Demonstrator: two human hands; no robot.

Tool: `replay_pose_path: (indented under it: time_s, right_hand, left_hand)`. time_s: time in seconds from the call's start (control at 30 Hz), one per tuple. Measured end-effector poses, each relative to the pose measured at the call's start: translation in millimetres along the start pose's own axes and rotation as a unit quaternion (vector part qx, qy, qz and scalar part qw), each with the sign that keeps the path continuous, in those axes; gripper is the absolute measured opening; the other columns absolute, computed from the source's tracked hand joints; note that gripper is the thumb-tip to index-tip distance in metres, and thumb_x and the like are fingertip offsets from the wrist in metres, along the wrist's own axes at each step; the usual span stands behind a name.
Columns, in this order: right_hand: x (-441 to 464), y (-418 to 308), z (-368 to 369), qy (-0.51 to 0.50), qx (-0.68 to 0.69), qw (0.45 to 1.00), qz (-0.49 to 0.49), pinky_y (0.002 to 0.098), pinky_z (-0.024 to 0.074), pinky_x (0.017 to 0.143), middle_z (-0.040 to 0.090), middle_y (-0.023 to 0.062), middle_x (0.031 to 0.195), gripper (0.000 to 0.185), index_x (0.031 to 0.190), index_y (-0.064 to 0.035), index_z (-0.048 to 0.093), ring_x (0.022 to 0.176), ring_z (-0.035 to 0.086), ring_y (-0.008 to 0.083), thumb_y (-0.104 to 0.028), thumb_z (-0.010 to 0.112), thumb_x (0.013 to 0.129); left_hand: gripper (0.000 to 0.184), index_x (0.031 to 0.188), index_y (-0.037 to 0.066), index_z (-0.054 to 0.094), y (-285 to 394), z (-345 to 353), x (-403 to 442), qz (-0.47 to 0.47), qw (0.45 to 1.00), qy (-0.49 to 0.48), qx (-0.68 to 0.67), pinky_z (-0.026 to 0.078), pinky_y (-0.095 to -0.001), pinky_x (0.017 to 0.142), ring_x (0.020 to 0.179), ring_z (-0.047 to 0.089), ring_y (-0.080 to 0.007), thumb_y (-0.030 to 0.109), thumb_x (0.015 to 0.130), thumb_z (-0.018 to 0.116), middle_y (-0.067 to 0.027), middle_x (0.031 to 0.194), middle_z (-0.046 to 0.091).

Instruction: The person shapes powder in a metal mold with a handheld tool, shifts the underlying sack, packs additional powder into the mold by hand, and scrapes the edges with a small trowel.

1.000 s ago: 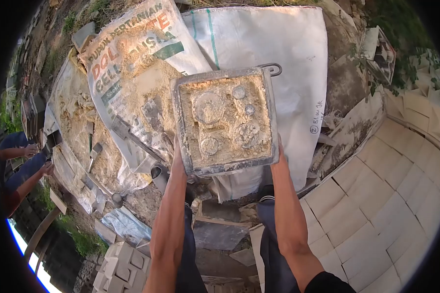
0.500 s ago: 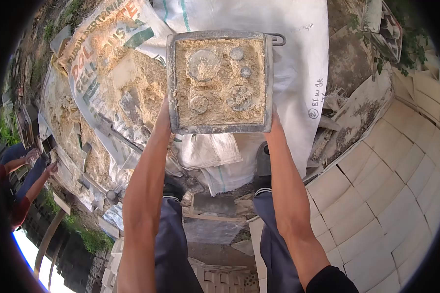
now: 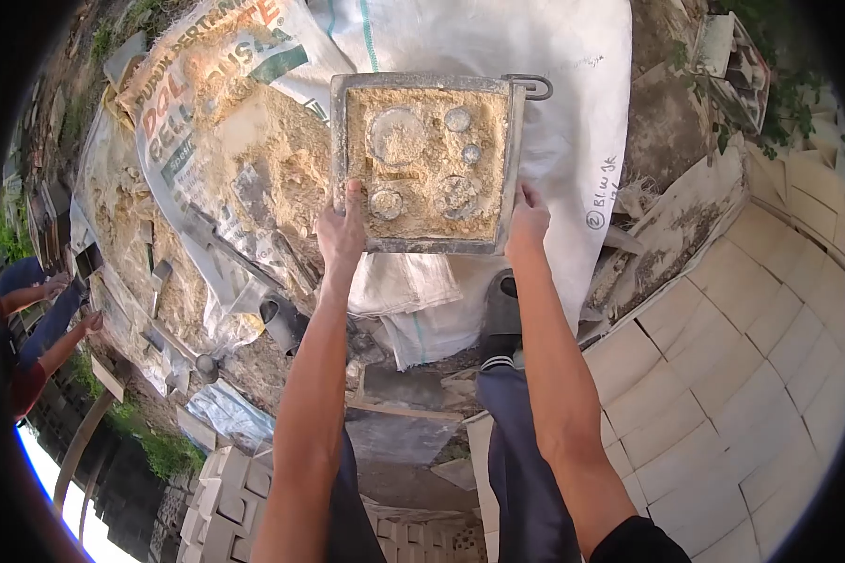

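Note:
A square frame (image 3: 340, 141) with a wire loop at its upper right corner is filled with crumbly tan material (image 3: 422, 174). Several round discs of different sizes are set in that material. My left hand (image 3: 343, 228) grips the lower left side, its thumb over the rim. At the lower right edge, my right hand (image 3: 528, 223) is closed on the frame; part of its fingers is hidden behind the rim. Beneath the frame lies a white sack (image 3: 573, 113) with handwriting on it.
A printed sack (image 3: 207, 103) covered in tan powder lies at left, with a brush (image 3: 161, 273) nearby. A co-worker's hands (image 3: 89, 324) show at far left. Pale tiles (image 3: 723, 375) cover the right side, and stacked pale blocks (image 3: 225, 497) stand at lower left.
The frame moved up in view from the first frame, then slightly down. My left thumb now shows over the rim, and my right fingers have become visible at the right edge.

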State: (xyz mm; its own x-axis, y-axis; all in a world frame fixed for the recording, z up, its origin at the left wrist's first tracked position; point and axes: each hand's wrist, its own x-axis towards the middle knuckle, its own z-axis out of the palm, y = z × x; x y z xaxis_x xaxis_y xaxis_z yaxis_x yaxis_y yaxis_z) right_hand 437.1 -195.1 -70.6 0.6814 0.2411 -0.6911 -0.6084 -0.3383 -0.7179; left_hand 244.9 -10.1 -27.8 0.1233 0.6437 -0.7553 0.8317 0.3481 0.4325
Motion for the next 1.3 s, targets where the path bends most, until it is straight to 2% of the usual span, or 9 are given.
replay_pose_path:
  time_s: [0.07,0.1,0.2,0.27,0.3,0.33,0.37,0.57,1.3]
  right_hand:
    - [-27,-32,19,0.158,-0.142,0.977,-0.014,0.0318,0.0471,0.085,0.062,0.0106,0.101,0.032,0.118,0.0043,0.053,0.093,0.06,0.0189,-0.014,0.046,0.093]
    - [-26,-32,21,0.174,-0.145,0.972,-0.067,0.0348,0.043,0.088,0.058,0.0177,0.114,0.031,0.115,0.0039,0.054,0.099,0.057,0.0285,-0.016,0.043,0.094]
    - [-42,-62,37,0.191,-0.182,0.954,-0.145,0.0354,0.042,0.09,0.054,0.0164,0.121,0.033,0.122,-0.0003,0.05,0.104,0.055,0.0296,-0.017,0.043,0.094]
    - [-51,-74,38,0.144,-0.209,0.943,-0.216,0.0384,0.0374,0.097,0.044,0.0165,0.133,0.04,0.132,-0.0026,0.041,0.117,0.047,0.0316,-0.019,0.043,0.095]
    - [-55,-80,39,0.096,-0.374,0.866,-0.316,0.0405,0.0342,0.1,0.039,0.0162,0.137,0.045,0.135,-0.0021,0.037,0.122,0.042,0.0328,-0.018,0.044,0.094]
    - [-58,-87,39,0.045,-0.524,0.751,-0.399,0.0425,0.0311,0.103,0.034,0.0158,0.142,0.049,0.138,-0.0016,0.032,0.127,0.037,0.0339,-0.018,0.045,0.093]
    - [-53,-91,33,-0.016,-0.565,0.718,-0.406,0.0469,0.0235,0.108,0.027,0.0141,0.147,0.056,0.142,-0.0014,0.026,0.132,0.029,0.0355,-0.021,0.044,0.092]
    - [-47,-84,32,-0.065,-0.649,0.657,-0.378,0.0522,0.0174,0.109,0.018,0.0104,0.151,0.06,0.142,-0.0019,0.027,0.137,0.017,0.0376,-0.03,0.043,0.091]
    - [-57,-55,32,0.02,-0.519,0.711,-0.474,0.043,0.0316,0.104,0.037,0.0054,0.142,0.05,0.131,-0.0031,0.047,0.134,0.026,0.0346,-0.027,0.048,0.087]
  left_hand:
    - [0.096,0.122,-0.012,0.046,-10,13,-2,0.054,0.997,0.054,0.018,0.048,-0.0399,0.072,0.075,0.063,-0.0274,0.073,0.079,0.044,-0.0209,0.078,0.063]
    - [0.093,0.125,-0.011,0.044,3,13,-14,0.05,0.996,0.067,-0.002,0.048,-0.0405,0.075,0.081,0.063,-0.0281,0.071,0.08,0.045,-0.022,0.083,0.063]
    - [0.08,0.136,-0.005,0.031,26,-6,-22,0.039,0.999,0.033,-0.02,0.039,-0.0417,0.096,0.111,0.054,-0.0305,0.057,0.088,0.046,-0.0267,0.118,0.054]
    - [0.07,0.141,0.001,0.024,11,10,-6,0.324,0.893,0.263,0.168,0.022,-0.0428,0.109,0.132,0.032,-0.0302,0.045,0.092,0.045,-0.0238,0.141,0.032]
    - [0.067,0.144,0.005,0.017,34,0,-18,0.342,0.892,0.194,0.222,0.008,-0.0442,0.114,0.14,0.011,-0.0271,0.038,0.093,0.044,-0.0172,0.151,0.012]
    - [0.067,0.144,0.005,0.017,45,-1,-19,0.352,0.891,0.192,0.213,0.008,-0.0442,0.114,0.14,0.011,-0.0271,0.038,0.093,0.044,-0.0172,0.151,0.012]
    - [0.069,0.144,0.003,0.018,53,-2,-16,0.41,0.858,0.14,0.276,0.009,-0.0453,0.114,0.14,0.012,-0.0283,0.035,0.09,0.048,-0.017,0.15,0.015]
    - [0.077,0.145,0.004,0.015,57,-2,-11,0.444,0.806,0.092,0.382,0.009,-0.0473,0.113,0.141,0.01,-0.0257,0.041,0.087,0.05,-0.013,0.151,0.016]
    - [0.069,0.14,-0.001,0.026,47,-7,-23,0.523,0.796,0.143,0.268,0.016,-0.0493,0.111,0.138,0.021,-0.0253,0.036,0.087,0.049,-0.0183,0.144,0.031]
